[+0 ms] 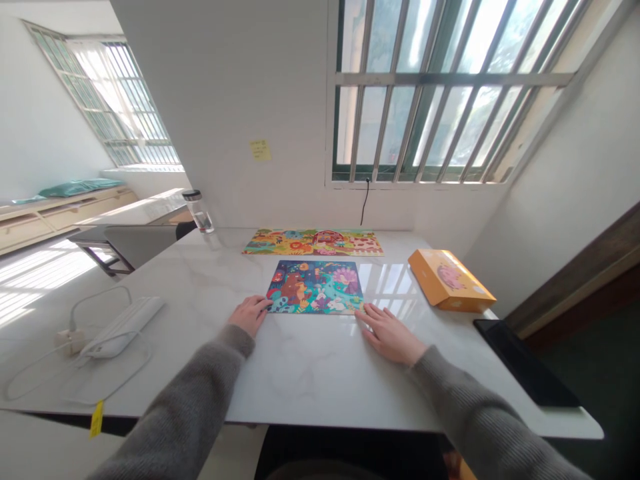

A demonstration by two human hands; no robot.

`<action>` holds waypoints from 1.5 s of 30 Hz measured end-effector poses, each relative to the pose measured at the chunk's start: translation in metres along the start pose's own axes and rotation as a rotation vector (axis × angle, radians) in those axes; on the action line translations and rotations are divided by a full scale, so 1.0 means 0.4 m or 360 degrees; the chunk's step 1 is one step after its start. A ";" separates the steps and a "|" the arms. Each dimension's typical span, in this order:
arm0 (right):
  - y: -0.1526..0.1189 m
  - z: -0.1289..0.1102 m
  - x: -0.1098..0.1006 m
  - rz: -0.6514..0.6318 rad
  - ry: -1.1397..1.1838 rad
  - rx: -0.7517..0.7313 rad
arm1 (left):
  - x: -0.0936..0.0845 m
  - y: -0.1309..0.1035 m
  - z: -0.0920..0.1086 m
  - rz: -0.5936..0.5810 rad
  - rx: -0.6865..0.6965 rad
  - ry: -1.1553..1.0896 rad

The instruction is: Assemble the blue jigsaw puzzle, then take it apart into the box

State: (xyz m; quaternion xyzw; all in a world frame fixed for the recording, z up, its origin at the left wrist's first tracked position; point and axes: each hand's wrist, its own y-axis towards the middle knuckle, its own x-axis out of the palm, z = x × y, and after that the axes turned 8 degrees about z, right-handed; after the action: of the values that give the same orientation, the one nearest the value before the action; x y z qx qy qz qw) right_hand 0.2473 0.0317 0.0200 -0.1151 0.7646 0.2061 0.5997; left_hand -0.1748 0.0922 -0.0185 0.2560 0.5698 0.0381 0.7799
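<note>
A dark blue jigsaw puzzle [320, 287] with cartoon animals lies flat on the white marbled table [310, 373]. At its lower left corner rests my left hand [251, 313], fingertips touching the edge and palm down. My right hand [390, 333] lies flat by the lower right corner, its fingers stretched out onto the puzzle's edge. Neither hand grips anything. Just behind sits a long, bright farm-scene puzzle [313, 243], apart from the blue one.
To the right are an orange box [450, 280] with a pig picture and a black tablet-like slab [525, 363]. On the left lie a white power strip [127, 327] and looped cables. A clear bottle [199, 212] stands at the far left corner. A wall and barred window rise behind.
</note>
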 end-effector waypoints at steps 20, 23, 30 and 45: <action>0.066 0.014 0.015 -0.0030 -0.0023 0.0138 | 0.006 0.052 -0.032 0.0014 -0.0200 -0.0195; 0.068 0.027 0.019 -0.0018 -0.0036 0.0151 | -0.002 0.052 -0.022 -0.0019 -0.0216 -0.0175; 0.069 0.042 0.032 -0.0014 -0.0084 0.0173 | -0.008 0.052 -0.009 -0.0098 -0.0287 -0.0104; 0.014 0.091 -0.007 0.0750 -0.0224 0.0210 | 0.032 0.037 -0.065 0.0246 0.0030 -0.0219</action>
State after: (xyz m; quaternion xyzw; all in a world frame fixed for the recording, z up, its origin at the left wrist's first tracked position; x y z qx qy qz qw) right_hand 0.2772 0.0530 0.0166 0.1202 0.7385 0.2974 0.5930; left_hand -0.1906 0.1186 -0.0288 0.3086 0.4938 0.0751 0.8095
